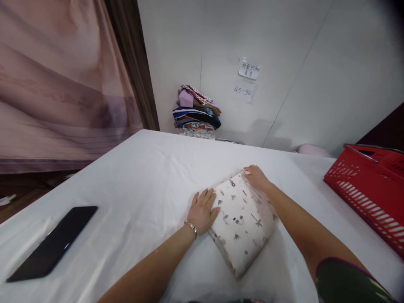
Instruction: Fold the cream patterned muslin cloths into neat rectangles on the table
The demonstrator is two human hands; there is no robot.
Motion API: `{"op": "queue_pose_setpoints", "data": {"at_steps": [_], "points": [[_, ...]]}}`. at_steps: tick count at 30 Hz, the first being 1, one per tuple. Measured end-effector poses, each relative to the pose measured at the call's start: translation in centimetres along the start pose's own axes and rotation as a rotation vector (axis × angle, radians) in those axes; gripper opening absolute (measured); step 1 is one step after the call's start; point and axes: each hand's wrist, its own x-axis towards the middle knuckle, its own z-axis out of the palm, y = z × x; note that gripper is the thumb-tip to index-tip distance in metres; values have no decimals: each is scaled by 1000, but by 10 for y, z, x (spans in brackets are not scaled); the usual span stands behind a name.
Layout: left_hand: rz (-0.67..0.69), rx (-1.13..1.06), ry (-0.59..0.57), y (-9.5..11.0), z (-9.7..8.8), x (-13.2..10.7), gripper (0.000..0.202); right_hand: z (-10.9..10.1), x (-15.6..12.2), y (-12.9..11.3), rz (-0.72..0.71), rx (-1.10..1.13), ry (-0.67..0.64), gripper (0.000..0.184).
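Note:
A folded white cloth [243, 223] printed with small animals and trees lies on the white-covered table [139, 176]. My left hand [203, 210] rests flat with fingers stretched out against the cloth's left edge, a bracelet on the wrist. My right hand [257, 176] lies on the cloth's far corner, fingers curled over its edge.
A black phone [53, 244] lies at the near left of the table. A red plastic basket [369, 189] stands at the right edge. A stack of folded clothes [197, 111] sits at the far side against the white wall. A pink curtain [63, 75] hangs at the left.

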Motion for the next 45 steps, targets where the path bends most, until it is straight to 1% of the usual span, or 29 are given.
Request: {"op": "queue_pose_setpoints", "data": {"at_steps": [3,4,7,10,13,16,18,20,23,25,27,29,30,32,33,35,37,39,41,43,45], "points": [[4,-6,5,0,0,0,48,-4,4,-2,14,19,6,24],[2,-5,4,0,0,0,48,-5,6,-3,29,30,18,22],[2,0,-6,-1,1,0,49,-4,11,-5,101,69,63,27],[-2,2,-12,0,1,0,49,5,12,-8,156,95,72,28],[-3,4,-6,0,0,0,48,16,11,-12,170,99,80,30],[-2,-5,6,1,0,0,47,21,9,-14,153,90,90,35],[-6,-14,14,1,0,0,46,20,8,-14,150,87,89,38],[-14,-19,15,1,0,0,46,16,7,-14,182,89,93,43],[-15,-27,17,1,1,0,46,7,2,-18,216,75,137,48],[-12,-35,22,1,1,0,46,4,-6,-25,157,51,179,48],[-13,-40,23,1,0,0,45,7,-13,-33,31,6,174,49],[-17,-39,18,2,0,0,45,15,-18,-39,-80,-47,80,53],[-21,-38,16,3,0,1,45,20,-19,-40,-105,-70,13,55],[-31,-30,11,3,0,1,46,28,-18,-41,-97,-97,-104,56],[-35,-26,6,4,0,1,46,31,-16,-41,-86,-104,-138,56],[-40,-21,0,4,-1,1,46,31,-12,-40,-82,-110,-172,56],[-41,-24,0,5,-2,1,45,26,-12,-41,-79,-104,-196,57],[-37,-32,11,6,-3,0,45,20,-15,-46,-63,-104,-187,60],[-32,-39,21,6,-3,0,44,17,-23,-54,-78,-120,-129,62],[-32,-42,24,6,-3,0,44,19,-31,-63,-136,-125,-101,62],[-33,-45,20,6,-3,0,44,26,-36,-69,-178,-106,-140,63]]}}
